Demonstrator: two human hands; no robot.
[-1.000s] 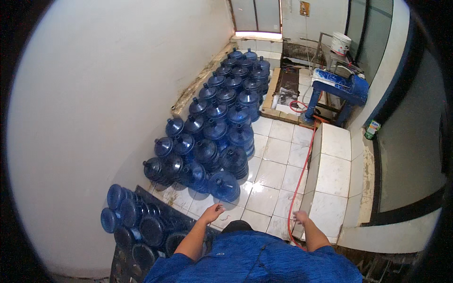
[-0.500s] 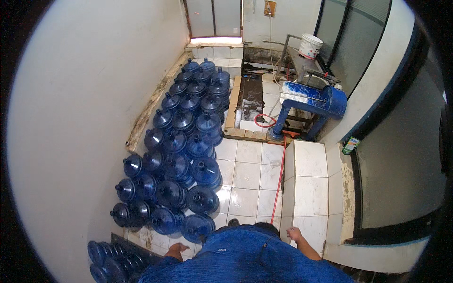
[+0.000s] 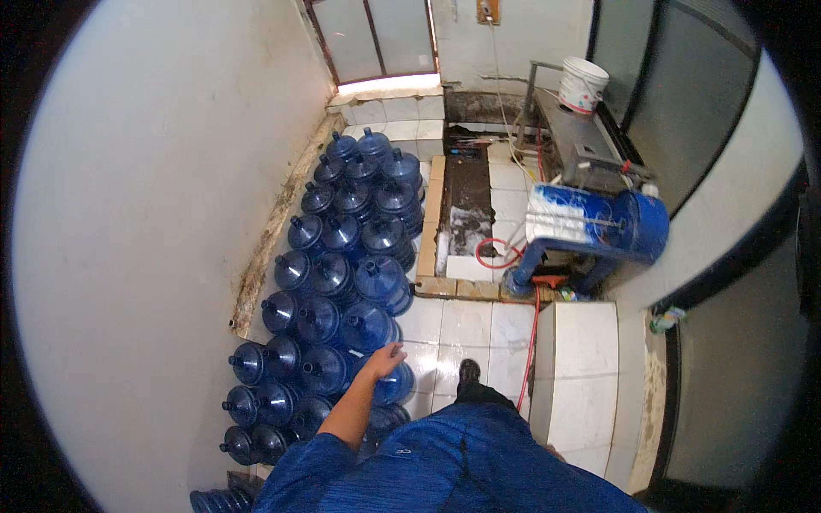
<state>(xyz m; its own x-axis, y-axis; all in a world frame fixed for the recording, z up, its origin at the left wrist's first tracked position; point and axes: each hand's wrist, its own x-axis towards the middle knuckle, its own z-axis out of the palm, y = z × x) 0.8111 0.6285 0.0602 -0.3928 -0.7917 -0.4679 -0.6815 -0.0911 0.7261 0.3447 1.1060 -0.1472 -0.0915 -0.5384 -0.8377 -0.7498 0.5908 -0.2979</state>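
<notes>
Loosely, my left hand (image 3: 385, 360) hangs half open with nothing in it, over the right edge of the blue bottles (image 3: 318, 321); whether it touches one I cannot tell; they stand upright in close rows on the tiled floor (image 3: 466, 329), along the pale wall (image 3: 154, 214); my right hand is out of sight, its state untold; a red hose (image 3: 534, 333) runs beside the tiled ledge (image 3: 586, 338).

White light is glowing beneath the frosted panel (image 3: 346, 43); soft glare is shining on the floor tiles (image 3: 466, 321) and blue bottles (image 3: 318, 321); fisheye distortion is bending straight edges; black is filling the corners.
</notes>
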